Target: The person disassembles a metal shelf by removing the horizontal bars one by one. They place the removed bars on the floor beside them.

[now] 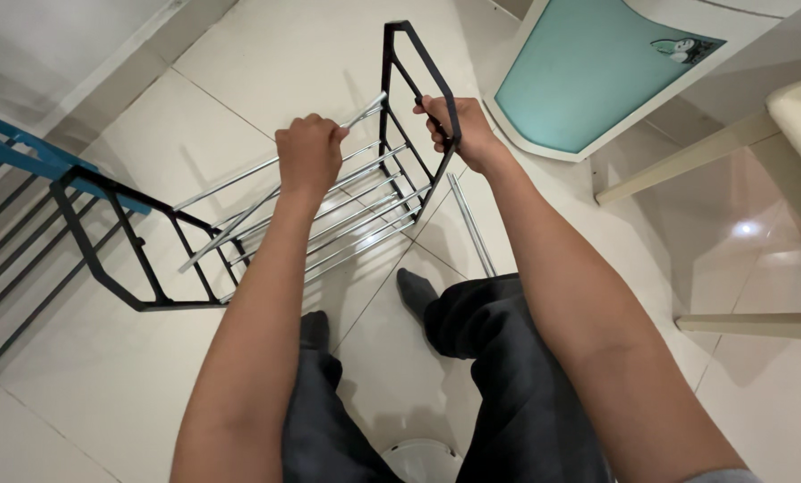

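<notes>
A home, it seems: glossy cream floor tiles run up to a white wall, a cream chair stands at the right, a teal-and-white board sits beside it, and the person sits on the floor in socks

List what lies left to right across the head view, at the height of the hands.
Blue frame → black left side panel → left hand on a silver rod → right hand on the black right side panel → teal lid → cream furniture leg.
</notes>
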